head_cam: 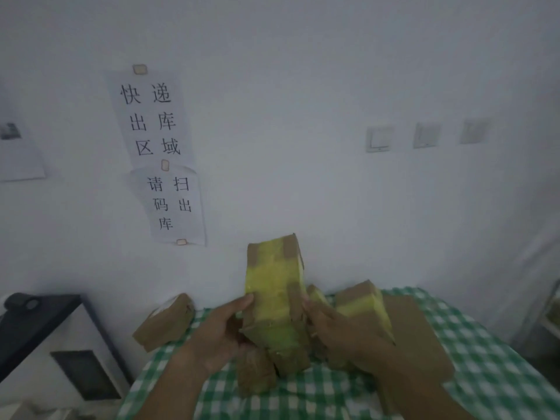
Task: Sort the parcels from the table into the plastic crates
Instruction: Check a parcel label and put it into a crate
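Both hands hold one tall parcel upright over the near middle of the table, which wears a green-and-white checked cloth. The parcel is brown cardboard wrapped in wide yellow tape and leans slightly to the right. The left hand grips its left edge, thumb curled onto the front face and fingers behind. The right hand grips its right edge, fingers curled round the side.

Other parcels lie on the cloth. A small brown one rests at the far left corner, touching the wall. A taped one sits just right of the held parcel, partly behind the right hand. A flat brown one lies further right. A small crumpled packet sits near, below the held parcel.

Two paper signs with Chinese characters are taped to the wall, far left. Three wall switches sit to the far right. A dark-topped cabinet stands left of the table
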